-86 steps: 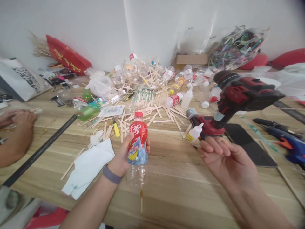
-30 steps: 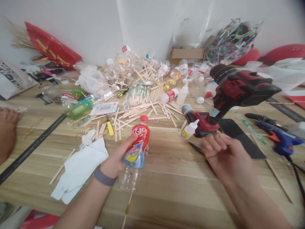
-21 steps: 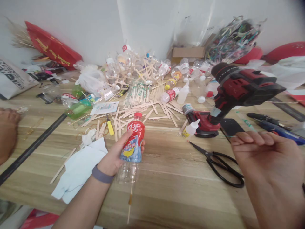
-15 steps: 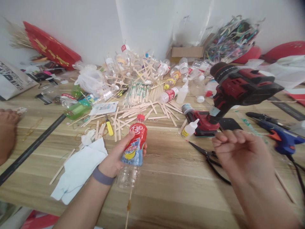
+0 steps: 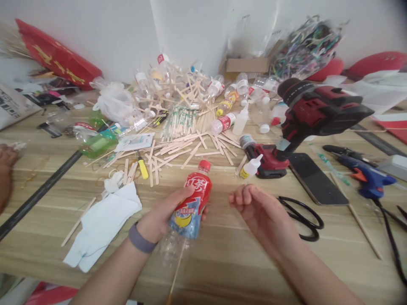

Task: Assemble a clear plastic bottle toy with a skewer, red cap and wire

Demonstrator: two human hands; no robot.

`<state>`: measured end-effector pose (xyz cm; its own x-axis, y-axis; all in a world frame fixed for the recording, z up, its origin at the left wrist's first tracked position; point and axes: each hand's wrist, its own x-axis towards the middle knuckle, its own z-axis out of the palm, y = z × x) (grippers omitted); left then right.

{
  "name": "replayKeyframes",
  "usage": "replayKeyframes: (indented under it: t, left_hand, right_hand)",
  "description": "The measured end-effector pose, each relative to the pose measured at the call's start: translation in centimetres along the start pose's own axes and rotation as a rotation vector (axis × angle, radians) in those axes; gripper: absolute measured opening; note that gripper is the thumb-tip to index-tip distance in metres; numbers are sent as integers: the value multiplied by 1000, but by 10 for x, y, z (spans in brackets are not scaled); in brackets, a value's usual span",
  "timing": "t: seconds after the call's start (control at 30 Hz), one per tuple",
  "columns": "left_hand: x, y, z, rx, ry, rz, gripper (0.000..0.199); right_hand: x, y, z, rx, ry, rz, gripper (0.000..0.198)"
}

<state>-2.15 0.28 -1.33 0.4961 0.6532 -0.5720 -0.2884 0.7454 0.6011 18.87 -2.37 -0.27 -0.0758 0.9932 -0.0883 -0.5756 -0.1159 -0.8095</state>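
My left hand [image 5: 170, 212] is wrapped round a plastic drink bottle [image 5: 190, 203] with a red cap and a red and blue label. The bottle leans, cap away from me, and its clear lower end shows under my wrist. A thin wooden stick [image 5: 175, 277] runs down from the bottle's lower end; whether it is attached I cannot tell. My right hand [image 5: 260, 212] hovers to the right of the bottle, apart from it, its fingers curled together. Anything inside them is hidden. Black-handled scissors [image 5: 307, 220] lie beside my right hand, their blades covered by it.
A red cordless drill [image 5: 295, 123] stands at right, by a small glue bottle [image 5: 251, 166], a phone [image 5: 318, 180] and a blue glue gun [image 5: 369, 173]. Wooden sticks [image 5: 178, 146] and plastic bottles pile up behind. White cloth [image 5: 104, 224] lies left. Another person's hand [image 5: 6, 169] rests far left.
My right hand has moved left from the scissors and phone towards the bottle, uncovering the phone. My left hand has brought the bottle slightly right and nearer. The view has shifted a little.
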Motion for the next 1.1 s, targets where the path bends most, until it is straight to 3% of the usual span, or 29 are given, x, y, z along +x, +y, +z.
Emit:
replayKeyframes:
  t: [0.13, 0.27, 0.47, 0.73, 0.9, 1.1]
  left_hand:
    - [0, -5, 3, 60, -55, -5, 49]
    - [0, -5, 5, 87, -79, 44, 46]
    - [-1, -1, 6, 159, -2, 108, 45]
    - [-2, 4, 8, 122, 64, 104, 56]
    - [-4, 10, 4, 115, 78, 78, 54]
    - [-6, 18, -4, 55, 146, 82, 32]
  right_hand:
    - [-3, 7, 2, -45, -88, 30, 24]
    - [-2, 7, 1, -36, -77, -2, 27]
    - [2, 3, 2, -14, -15, -53, 30]
    - [-4, 7, -5, -258, -142, -10, 26]
    - [-1, 7, -7, -303, -22, -41, 29]
    - [7, -4, -8, -216, 49, -121, 29]
